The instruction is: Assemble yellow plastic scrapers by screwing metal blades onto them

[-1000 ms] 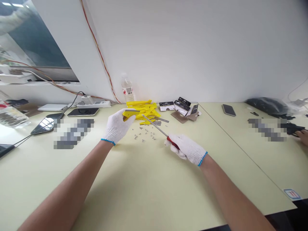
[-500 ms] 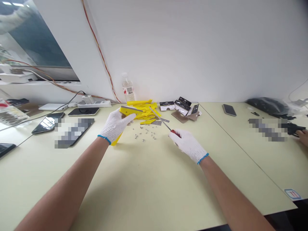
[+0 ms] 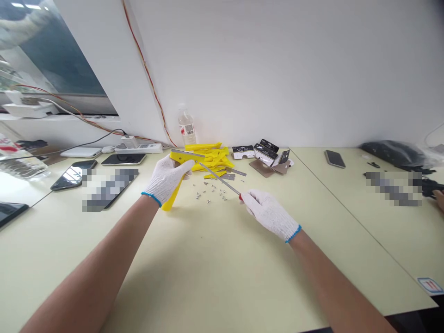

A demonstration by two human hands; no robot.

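Note:
In a white knitted glove, my left hand (image 3: 169,177) is closed around a yellow scraper (image 3: 180,158) with a grey blade along its top edge. Its yellow handle slants down below the glove. My right hand (image 3: 265,208), gloved too, grips a screwdriver (image 3: 224,181) by its red handle, mostly hidden in the fingers. The shaft points up and left, its tip close to the scraper's head; whether it touches a screw I cannot tell. Small silver screws (image 3: 208,201) lie scattered between the hands. Behind them is a pile of yellow scraper parts (image 3: 218,157) with loose grey blades (image 3: 239,173).
A plastic bottle (image 3: 187,127) stands by the wall. Black-and-white packages (image 3: 267,155) lie right of the pile. Phones (image 3: 124,159) and a power strip (image 3: 145,148) are on the left; another phone (image 3: 335,158) and a black bag (image 3: 388,152) on the right. Another person's hand (image 3: 440,200) shows at the right edge.
The screwdriver has swung left, and its tip has come from over the pile to the scraper's head. My left hand still holds the scraper in much the same place.

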